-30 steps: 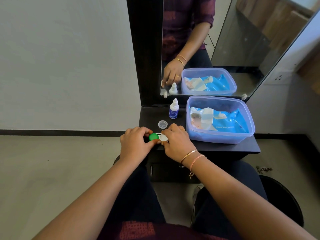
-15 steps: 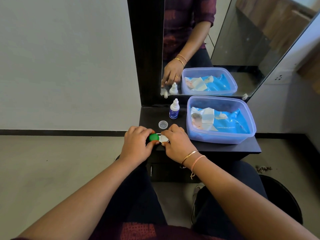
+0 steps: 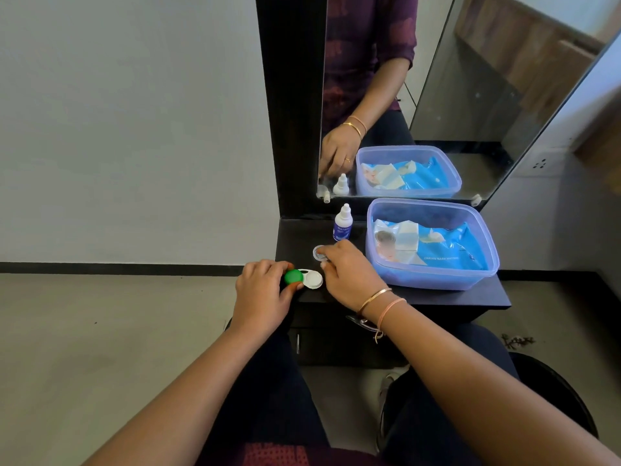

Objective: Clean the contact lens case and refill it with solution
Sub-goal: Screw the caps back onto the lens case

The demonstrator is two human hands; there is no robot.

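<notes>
The contact lens case (image 3: 307,279) lies near the front left edge of the dark shelf (image 3: 437,295), with a green cap on its left well and a white cap on its right. My left hand (image 3: 265,294) pinches the green cap. My right hand (image 3: 349,274) has come off the case and its fingertips rest on a small clear round lid (image 3: 317,253) lying just behind the case. A small white solution bottle (image 3: 342,224) with a blue label stands upright farther back, by the mirror.
A translucent blue plastic tub (image 3: 433,277) holding a blue wipes pack and white packets fills the right side of the shelf. A mirror (image 3: 386,95) rises behind it. The shelf is narrow, with its front edge just under my wrists.
My right hand has left the white side of the lens case and moved back to the small clear lid. My left hand stays on the green cap.
</notes>
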